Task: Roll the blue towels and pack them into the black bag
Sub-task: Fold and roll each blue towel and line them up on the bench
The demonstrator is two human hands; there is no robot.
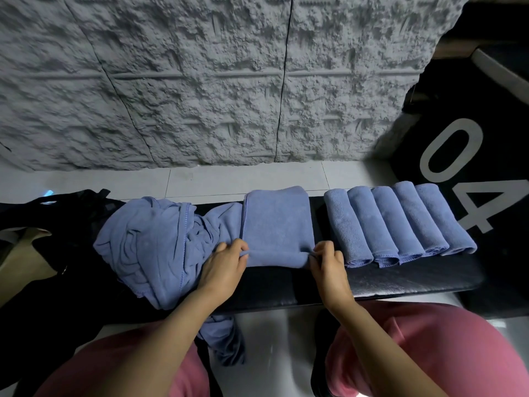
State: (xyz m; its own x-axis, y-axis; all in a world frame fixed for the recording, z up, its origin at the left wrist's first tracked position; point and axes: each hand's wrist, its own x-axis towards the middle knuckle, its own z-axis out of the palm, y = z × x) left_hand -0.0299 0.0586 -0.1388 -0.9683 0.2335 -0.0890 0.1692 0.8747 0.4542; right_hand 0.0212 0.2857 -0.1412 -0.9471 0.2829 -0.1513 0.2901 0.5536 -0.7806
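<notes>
A folded blue towel [276, 222] lies flat on the black bench [400, 277], its near edge turned into a short roll. My left hand [226, 263] pinches the roll's left end and my right hand [327, 260] pinches its right end. Several rolled blue towels [400, 222] lie side by side to the right. A crumpled heap of blue towels [154, 245] sits on the left, with one towel hanging off the bench's front. The black bag [65, 224] lies at the far left, partly under the heap.
A rough grey wall [214, 81] rises behind a strip of pale floor tiles [229, 179]. A black panel with the number 04 [463, 173] stands at the right. My knees in pink trousers [429, 348] sit below the bench.
</notes>
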